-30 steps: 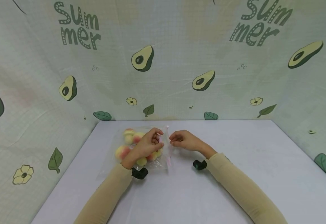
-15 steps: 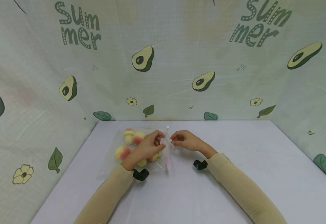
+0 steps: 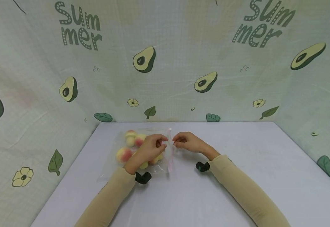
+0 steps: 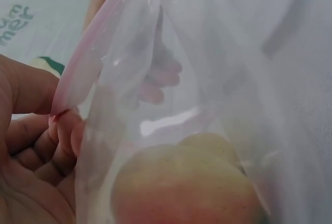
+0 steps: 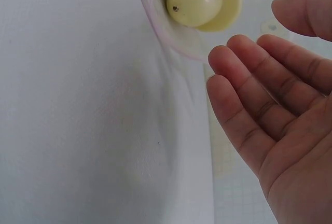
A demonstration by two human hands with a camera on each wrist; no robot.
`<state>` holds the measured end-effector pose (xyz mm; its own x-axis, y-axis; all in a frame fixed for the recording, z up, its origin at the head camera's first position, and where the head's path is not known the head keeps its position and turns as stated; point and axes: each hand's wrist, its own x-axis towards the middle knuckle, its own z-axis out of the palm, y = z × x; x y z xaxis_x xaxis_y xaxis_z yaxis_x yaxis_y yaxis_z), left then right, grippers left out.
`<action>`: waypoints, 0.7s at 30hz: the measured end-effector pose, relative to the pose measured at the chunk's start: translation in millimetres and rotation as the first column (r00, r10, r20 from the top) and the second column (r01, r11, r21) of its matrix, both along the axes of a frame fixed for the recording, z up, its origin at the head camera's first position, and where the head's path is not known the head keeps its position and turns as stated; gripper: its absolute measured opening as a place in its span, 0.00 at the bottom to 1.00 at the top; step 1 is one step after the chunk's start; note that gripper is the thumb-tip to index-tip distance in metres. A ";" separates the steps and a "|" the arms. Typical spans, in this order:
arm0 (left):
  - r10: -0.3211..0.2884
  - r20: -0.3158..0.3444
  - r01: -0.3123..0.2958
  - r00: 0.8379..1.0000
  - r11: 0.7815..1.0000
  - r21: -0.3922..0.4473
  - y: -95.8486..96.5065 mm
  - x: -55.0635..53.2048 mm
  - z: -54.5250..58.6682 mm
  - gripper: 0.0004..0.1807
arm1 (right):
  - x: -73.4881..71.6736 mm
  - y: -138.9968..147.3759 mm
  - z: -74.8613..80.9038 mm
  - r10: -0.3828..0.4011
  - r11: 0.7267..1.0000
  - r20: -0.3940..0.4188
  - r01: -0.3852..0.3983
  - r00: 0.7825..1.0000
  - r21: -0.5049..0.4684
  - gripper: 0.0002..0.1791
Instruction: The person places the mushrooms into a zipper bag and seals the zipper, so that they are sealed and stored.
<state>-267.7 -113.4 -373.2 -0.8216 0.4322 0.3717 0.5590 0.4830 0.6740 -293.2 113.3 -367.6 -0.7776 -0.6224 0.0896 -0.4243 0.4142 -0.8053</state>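
Observation:
A clear zip bag (image 3: 157, 169) with a pink rim lies on the table, its mouth facing right. Several yellow-and-red fruits (image 3: 124, 154), peach-like in look, are inside it. My left hand (image 3: 149, 149) reaches over the bag to its mouth. In the left wrist view, thumb and fingers pinch the pink rim (image 4: 78, 79), and a large fruit (image 4: 187, 187) shows through the plastic. Just right of the mouth is my right hand (image 3: 188, 142), holding nothing. The right wrist view shows its fingers extended, beside the mouth, where pale yellow fruit (image 5: 194, 1) is visible.
The white table (image 3: 224, 189) extends right and toward me. A cloth (image 3: 176, 56) printed with avocados and leaves hangs behind the table and along both sides. Black wrist cameras (image 3: 143, 178) sit below both wrists.
My left hand has shifted slightly right and toward me, its fingers now less raised at the bag's mouth. My right hand moved slightly right at first, then stayed almost still.

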 end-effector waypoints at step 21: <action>0.204 -0.159 -0.227 0.966 0.964 -0.137 13.2 12.0 2.8 0.15 | -23.1 8.2 -23.0 -0.120 0.993 -0.112 0.120 0.986 -0.009 0.16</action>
